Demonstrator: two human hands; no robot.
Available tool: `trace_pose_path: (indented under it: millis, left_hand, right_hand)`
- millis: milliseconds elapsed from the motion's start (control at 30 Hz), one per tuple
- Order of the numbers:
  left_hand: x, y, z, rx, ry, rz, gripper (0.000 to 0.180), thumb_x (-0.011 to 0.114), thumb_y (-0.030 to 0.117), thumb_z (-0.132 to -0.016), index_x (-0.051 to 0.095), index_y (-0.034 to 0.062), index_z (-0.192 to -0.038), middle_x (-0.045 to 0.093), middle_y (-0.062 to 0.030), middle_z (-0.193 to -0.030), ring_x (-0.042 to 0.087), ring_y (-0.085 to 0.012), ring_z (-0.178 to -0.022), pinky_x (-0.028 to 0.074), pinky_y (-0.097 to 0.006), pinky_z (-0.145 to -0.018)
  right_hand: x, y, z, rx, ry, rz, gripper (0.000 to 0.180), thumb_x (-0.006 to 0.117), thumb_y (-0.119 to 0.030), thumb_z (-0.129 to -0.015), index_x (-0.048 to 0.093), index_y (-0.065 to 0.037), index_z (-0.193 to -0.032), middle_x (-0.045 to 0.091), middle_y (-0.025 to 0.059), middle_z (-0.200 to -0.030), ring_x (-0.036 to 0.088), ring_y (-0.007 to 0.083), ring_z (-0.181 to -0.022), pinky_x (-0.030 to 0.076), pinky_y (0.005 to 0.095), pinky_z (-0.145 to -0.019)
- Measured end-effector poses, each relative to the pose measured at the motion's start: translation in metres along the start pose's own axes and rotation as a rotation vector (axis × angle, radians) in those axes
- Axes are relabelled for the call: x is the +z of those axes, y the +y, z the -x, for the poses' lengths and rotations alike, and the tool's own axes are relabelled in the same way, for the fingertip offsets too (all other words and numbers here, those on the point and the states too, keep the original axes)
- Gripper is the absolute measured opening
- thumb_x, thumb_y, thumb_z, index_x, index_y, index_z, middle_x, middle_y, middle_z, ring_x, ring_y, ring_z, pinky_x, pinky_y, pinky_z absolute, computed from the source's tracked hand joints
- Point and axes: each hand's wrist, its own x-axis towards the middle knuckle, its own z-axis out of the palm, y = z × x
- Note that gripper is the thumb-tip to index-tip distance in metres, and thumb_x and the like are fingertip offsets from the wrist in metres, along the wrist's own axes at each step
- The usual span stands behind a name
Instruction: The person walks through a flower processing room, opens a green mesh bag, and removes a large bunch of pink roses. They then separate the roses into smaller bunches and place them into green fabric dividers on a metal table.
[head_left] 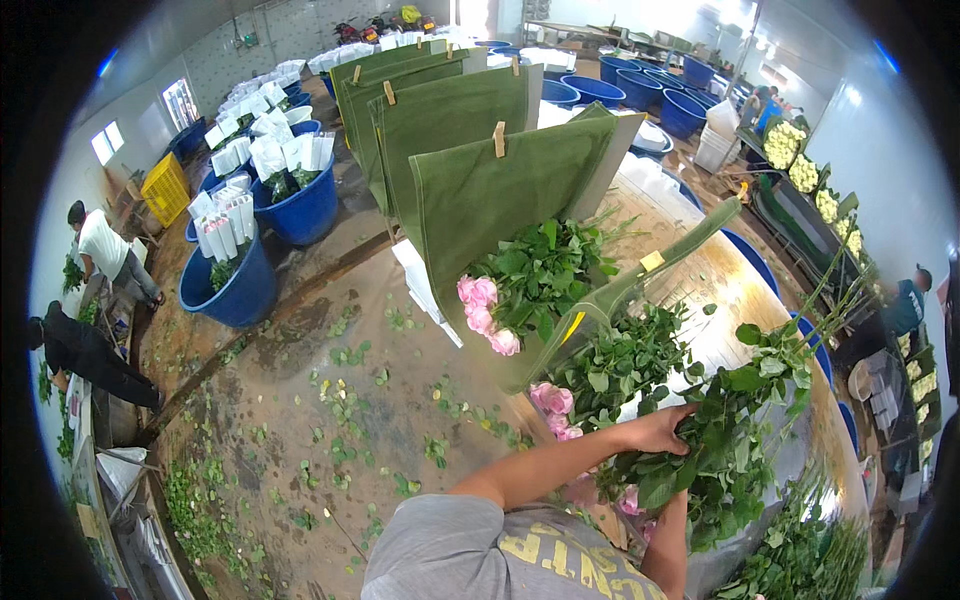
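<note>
My left hand (660, 430) is closed on a leafy bunch of pink roses (725, 440), its fingers partly sunk among the green leaves. The bunch lies over a worktable (735, 262), with long stems reaching to the far right. Several pink rose heads (630, 500) show below my left forearm. My right forearm (668, 560) rises from the lower edge into the foliage, and the leaves hide my right hand. Just beyond my left hand lie more pink roses (552, 400). Another bunch of pink roses (480, 305) rests against a hanging green cloth (500, 200).
Green cloth dividers with wooden clothespins (499, 138) stand along the table. More cut stems (800, 550) lie at the lower right. Blue tubs (230, 285) hold white-wrapped bunches. Fallen leaves (340, 400) litter the floor. Two people (95, 345) work at the left, another person (900, 310) at the right.
</note>
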Motion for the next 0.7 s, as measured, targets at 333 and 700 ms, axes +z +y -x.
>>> trace_pose_path:
  millis: [333, 700]
  left_hand:
    - [0.007, -0.01, 0.0, -0.152, 0.03, -0.094, 0.08, 0.066, -0.004, -0.072, 0.025, -0.0065, -0.14, 0.05, -0.0144, -0.125, 0.05, -0.0158, -0.106, 0.047, -0.028, -0.086]
    - [0.003, -0.052, -0.019, -0.506, 0.119, 0.039, 0.067, 0.07, -0.001, -0.071, 0.039, -0.0049, -0.131, 0.056, -0.0142, -0.117, 0.056, -0.0207, -0.1, 0.045, -0.031, -0.087]
  right_hand:
    - [-0.026, 0.024, -0.031, -0.009, 0.125, 0.169, 0.041, 0.064, -0.034, -0.084, 0.059, 0.005, -0.097, 0.061, 0.0121, -0.094, 0.057, 0.0212, -0.078, 0.045, 0.0395, -0.064]
    - [-0.091, 0.115, -0.08, -0.022, 0.213, 0.171, 0.043, 0.067, -0.036, -0.081, 0.063, 0.008, -0.078, 0.065, 0.0149, -0.075, 0.059, 0.0228, -0.063, 0.045, 0.0405, -0.058]
